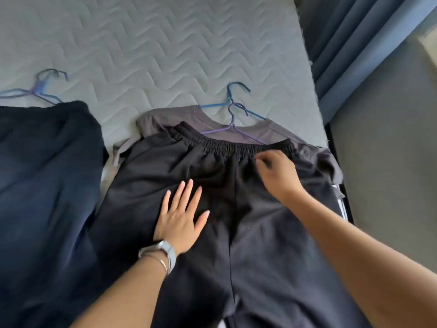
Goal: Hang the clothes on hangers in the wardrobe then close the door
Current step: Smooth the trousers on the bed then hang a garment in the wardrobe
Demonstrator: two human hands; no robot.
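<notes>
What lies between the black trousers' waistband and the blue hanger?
The grey shirt, with the purple hanger lying on it, as the head view shows.

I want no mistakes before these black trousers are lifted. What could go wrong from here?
1. The black trousers lie partly over the grey T-shirt and the purple hanger, so lifting them may drag both along.
2. The purple hanger crosses the blue hanger; their hooks might tangle.
3. The left hand presses flat on the trousers; pulling the waistband meanwhile could bunch the fabric.
</notes>
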